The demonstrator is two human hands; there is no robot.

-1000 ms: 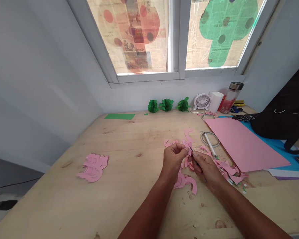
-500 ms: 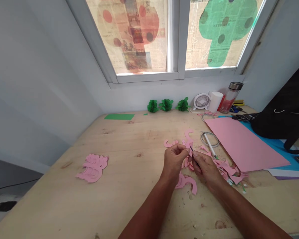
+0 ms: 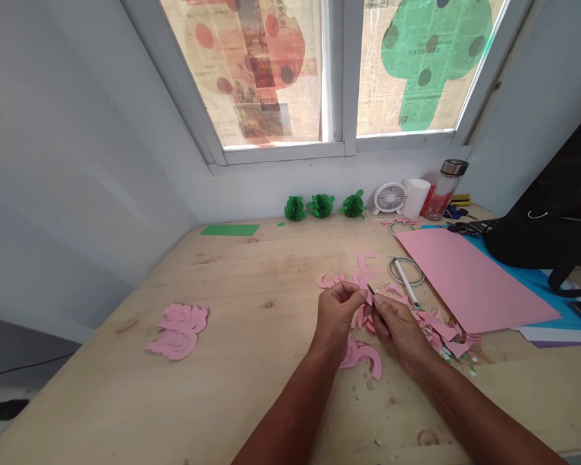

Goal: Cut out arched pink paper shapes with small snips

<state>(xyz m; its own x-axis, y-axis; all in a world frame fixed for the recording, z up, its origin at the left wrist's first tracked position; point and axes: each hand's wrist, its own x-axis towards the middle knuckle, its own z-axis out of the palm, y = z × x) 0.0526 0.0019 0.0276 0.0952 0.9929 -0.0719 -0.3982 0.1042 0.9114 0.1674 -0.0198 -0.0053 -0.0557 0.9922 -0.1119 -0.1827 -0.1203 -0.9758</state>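
Note:
My left hand (image 3: 337, 316) pinches a small pink paper piece (image 3: 368, 297) between thumb and fingers. Close against it on the right, my right hand (image 3: 397, 323) is closed around a thin dark tool (image 3: 370, 290), whose tip touches the paper; most of the tool is hidden in the fingers. Curved pink cutouts (image 3: 369, 356) lie under and in front of the hands, and another curved strip (image 3: 365, 261) shows just beyond them. Pink scraps (image 3: 443, 329) are heaped right of my right hand.
A stack of pink cutouts (image 3: 181, 329) lies at the left. A white pen (image 3: 407, 283) crosses a wire ring. Pink sheets (image 3: 474, 281) cover blue ones at the right. Green paper ornaments (image 3: 320, 205), a small fan (image 3: 390, 197) and a glass bottle (image 3: 445, 190) stand at the back.
The view has shifted slightly. Both hands keep nearly the same place and hold on the paper and the dark tool.

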